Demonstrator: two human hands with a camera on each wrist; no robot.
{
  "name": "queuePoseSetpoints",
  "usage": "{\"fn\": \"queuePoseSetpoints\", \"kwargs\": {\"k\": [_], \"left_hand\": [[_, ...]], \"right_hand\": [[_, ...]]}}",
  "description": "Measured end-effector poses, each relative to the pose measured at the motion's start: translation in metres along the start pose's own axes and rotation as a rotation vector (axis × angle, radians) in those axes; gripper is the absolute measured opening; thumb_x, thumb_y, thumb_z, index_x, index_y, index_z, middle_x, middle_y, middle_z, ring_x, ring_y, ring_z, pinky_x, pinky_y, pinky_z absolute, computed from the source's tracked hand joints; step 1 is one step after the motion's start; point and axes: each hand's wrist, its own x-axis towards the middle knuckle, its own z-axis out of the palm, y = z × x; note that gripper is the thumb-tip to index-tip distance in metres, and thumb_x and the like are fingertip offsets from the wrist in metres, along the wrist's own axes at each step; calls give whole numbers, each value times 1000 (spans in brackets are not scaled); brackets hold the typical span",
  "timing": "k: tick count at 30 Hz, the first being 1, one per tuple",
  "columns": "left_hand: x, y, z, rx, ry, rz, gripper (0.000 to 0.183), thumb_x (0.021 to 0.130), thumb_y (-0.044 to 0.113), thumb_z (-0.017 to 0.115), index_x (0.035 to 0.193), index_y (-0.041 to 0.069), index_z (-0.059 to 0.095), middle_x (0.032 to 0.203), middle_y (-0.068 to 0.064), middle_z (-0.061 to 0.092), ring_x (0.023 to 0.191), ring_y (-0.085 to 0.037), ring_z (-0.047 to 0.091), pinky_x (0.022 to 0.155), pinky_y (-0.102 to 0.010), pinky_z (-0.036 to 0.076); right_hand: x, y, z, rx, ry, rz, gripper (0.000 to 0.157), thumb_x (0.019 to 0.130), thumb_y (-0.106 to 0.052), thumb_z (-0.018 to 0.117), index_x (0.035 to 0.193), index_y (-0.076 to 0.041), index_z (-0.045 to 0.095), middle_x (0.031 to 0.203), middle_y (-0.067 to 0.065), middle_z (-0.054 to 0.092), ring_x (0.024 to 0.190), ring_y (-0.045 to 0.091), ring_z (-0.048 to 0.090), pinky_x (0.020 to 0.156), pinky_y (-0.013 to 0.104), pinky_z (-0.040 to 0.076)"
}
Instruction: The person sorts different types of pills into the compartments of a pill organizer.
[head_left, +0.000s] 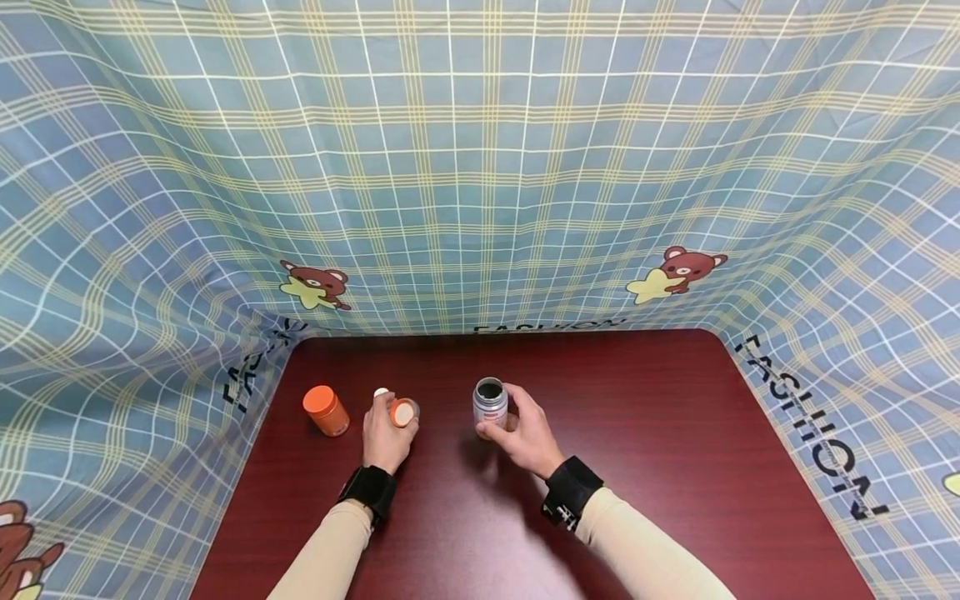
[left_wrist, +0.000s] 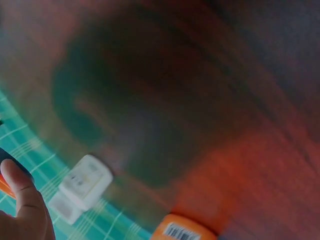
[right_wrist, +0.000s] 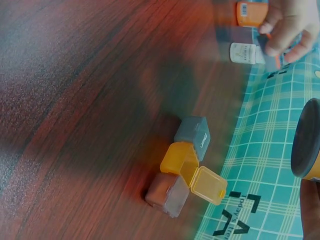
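the left hand point(head_left: 386, 435) grips an orange-grey piece point(head_left: 404, 413), perhaps a lid; at its three o'clock, the right hand point(head_left: 527, 435) holds an open jar point(head_left: 490, 408). likely mid-handling; any next move calls for keeping the jar's mouth up.

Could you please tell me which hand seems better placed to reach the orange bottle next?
Probably the left hand: it is nearer the orange bottle, while the right hand is farther off, holding a labelled jar. The left holds an orange-and-grey item, though, so it may need freeing first.
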Motion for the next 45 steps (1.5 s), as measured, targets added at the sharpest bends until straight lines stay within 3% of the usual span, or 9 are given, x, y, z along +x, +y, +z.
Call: {"fn": "queuePoseSetpoints", "kwargs": {"k": [7, 13, 21, 29, 35, 45], "left_hand": [[-4, -12, 9, 62, -39, -86, 62, 63, 7, 81, 117, 0, 52, 106, -21, 63, 95, -40, 53, 83, -50, 43], [-7, -23, 17, 75, -39, -80, 61, 62, 3, 80, 115, 1, 50, 103, -24, 63, 96, -41, 51, 84, -49, 42], [-7, -26, 23, 75, -29, -46, 60, 63, 1, 80, 116, -2, 52, 106, -24, 63, 96, -43, 52, 84, -50, 42], [-6, -36, 30, 71, 9, -94, 61, 61, -1, 82, 114, -2, 53, 102, -26, 63, 94, -45, 52, 85, -50, 41], [-5, -35, 29, 58, -26, -135, 63, 62, 1, 84, 117, -1, 52, 107, -25, 62, 99, -44, 52, 87, -51, 41], [-7, -33, 27, 66, -46, -169, 62, 65, 2, 82, 119, -1, 52, 109, -24, 63, 102, -43, 51, 87, -52, 41]], "right_hand": [[1, -1, -2, -28, 14, -2, 59, 71, 6, 79, 123, 4, 51, 107, 17, 59, 95, 26, 62, 77, 40, 55], [-2, 0, -3, -65, 28, -8, 58, 72, 4, 80, 123, 3, 51, 107, 15, 60, 94, 24, 63, 78, 34, 55], [-3, -1, -2, -62, 19, -7, 58, 72, 4, 79, 123, 4, 51, 107, 16, 60, 95, 26, 63, 78, 39, 55], [-3, 1, -3, -120, 40, -30, 59, 70, 3, 81, 122, 3, 52, 108, 14, 60, 94, 22, 64, 77, 29, 55], [-4, 0, -3, -84, 27, -11, 58, 72, 3, 80, 123, 3, 51, 109, 15, 59, 89, 21, 66, 74, 28, 56], [-5, 0, -3, -124, 46, -34, 58, 70, 3, 81, 121, 2, 53, 107, 14, 60, 93, 22, 64, 76, 33, 56]]}}
